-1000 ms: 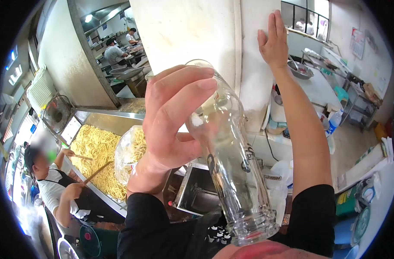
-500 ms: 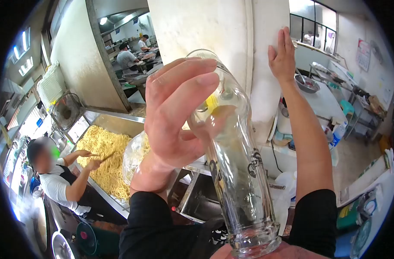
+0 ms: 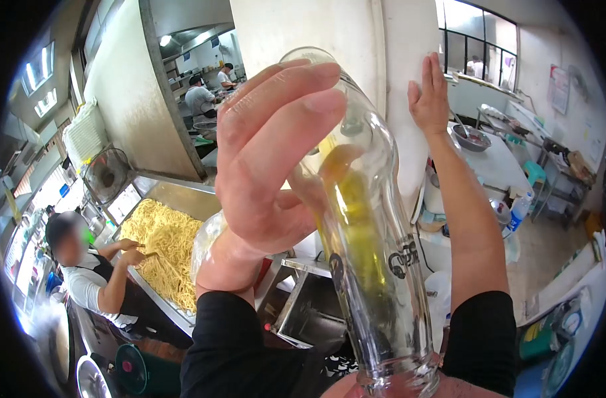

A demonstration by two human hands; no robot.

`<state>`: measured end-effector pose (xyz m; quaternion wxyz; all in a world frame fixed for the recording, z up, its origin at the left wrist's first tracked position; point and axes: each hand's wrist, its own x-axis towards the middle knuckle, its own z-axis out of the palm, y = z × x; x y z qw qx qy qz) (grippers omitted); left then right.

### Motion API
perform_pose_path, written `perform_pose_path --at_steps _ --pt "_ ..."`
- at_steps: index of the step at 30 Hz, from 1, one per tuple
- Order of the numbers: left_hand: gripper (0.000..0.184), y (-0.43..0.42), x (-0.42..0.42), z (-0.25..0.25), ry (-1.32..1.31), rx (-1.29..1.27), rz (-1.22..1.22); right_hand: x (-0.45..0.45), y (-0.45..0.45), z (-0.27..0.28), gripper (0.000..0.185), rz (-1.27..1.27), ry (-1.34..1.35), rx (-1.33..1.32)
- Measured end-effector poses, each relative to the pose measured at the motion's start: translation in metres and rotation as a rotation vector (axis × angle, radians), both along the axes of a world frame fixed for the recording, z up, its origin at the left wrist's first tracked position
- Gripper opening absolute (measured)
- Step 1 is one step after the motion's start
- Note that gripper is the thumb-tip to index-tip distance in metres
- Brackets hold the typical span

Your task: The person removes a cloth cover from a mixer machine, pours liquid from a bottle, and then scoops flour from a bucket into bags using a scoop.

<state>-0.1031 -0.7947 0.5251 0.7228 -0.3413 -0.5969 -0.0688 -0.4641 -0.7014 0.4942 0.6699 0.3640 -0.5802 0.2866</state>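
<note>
The clear glass vessel (image 3: 382,265), marked with dark lettering, is up at my face, tilted, its near end just below my view. My left hand (image 3: 269,166) grips its far end, fingers wrapped over the side. So the lifting and tipping look done to me; how much is left inside I cannot tell, since the yellow tint may be liquid or something showing through. My right hand (image 3: 430,99) holds nothing, spread flat before the white wall (image 3: 309,26); I cannot tell whether it touches. By my left wrist is a clear plastic bag (image 3: 208,247), then yellow noodles (image 3: 160,245) loose in a metal tray (image 3: 183,194), with a co-worker (image 3: 87,282) reaching over them. A metal sink (image 3: 314,320) lies below.
</note>
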Motion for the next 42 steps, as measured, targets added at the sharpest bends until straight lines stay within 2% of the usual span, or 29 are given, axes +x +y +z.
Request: perform_pose_path --at_steps 5,12,15,18,22,24,26,29,30,32,36,37,40,41,42 --pt "0.051 0.006 -0.006 0.006 0.009 0.017 -0.089 -0.001 0.001 0.000 0.060 -0.002 -0.009 0.004" --pt "0.051 0.002 -0.012 0.009 0.065 -0.070 -0.030 0.002 0.002 0.000 0.059 -0.001 -0.013 -0.001" --pt "0.051 -0.003 -0.013 -0.006 0.009 -0.057 -0.016 -0.001 0.002 -0.002 0.059 -0.002 0.001 -0.008" --pt "0.056 -0.014 0.004 -0.028 -0.182 -0.022 0.026 -0.007 0.000 -0.001 0.060 -0.020 0.004 -0.008" --pt "0.065 -0.040 0.041 -0.071 -0.658 0.143 0.085 -0.016 -0.006 -0.004 0.062 0.024 0.101 0.012" --pt "0.066 -0.035 0.070 -0.089 -0.935 0.338 0.148 -0.036 -0.007 -0.005 0.063 0.024 0.089 0.042" --pt "0.067 -0.036 0.085 -0.139 -1.011 0.503 -0.087 -0.055 -0.008 -0.007 0.059 0.058 0.180 0.043" --pt "0.063 -0.008 0.134 -0.204 -1.113 0.564 -0.028 -0.071 -0.014 -0.008 0.060 0.067 0.162 0.055" --pt "0.062 0.010 0.153 -0.227 -1.185 0.661 -0.086 -0.075 -0.017 -0.010 0.060 0.070 0.150 0.063" --pt "0.060 0.048 0.203 -0.259 -1.266 0.766 0.012 -0.074 -0.020 -0.008 0.061 0.064 0.113 0.067" --pt "0.057 0.124 0.300 -0.292 -1.290 1.062 0.261 -0.056 -0.005 -0.013 0.063 0.063 0.029 0.095" --pt "0.057 0.142 0.324 -0.289 -1.247 1.145 0.307 -0.034 -0.002 -0.017 0.065 0.101 0.136 0.079" --pt "0.056 0.183 0.392 -0.310 -1.163 1.310 0.515 -0.060 -0.022 -0.050 0.046 -0.026 0.028 -0.294" --pt "0.056 0.193 0.414 -0.326 -1.132 1.352 0.570 0.000 -0.023 -0.066 0.043 0.095 0.118 -0.256" --pt "0.055 0.201 0.437 -0.340 -1.101 1.411 0.623 0.098 -0.006 -0.091 0.040 0.212 0.204 -0.225"
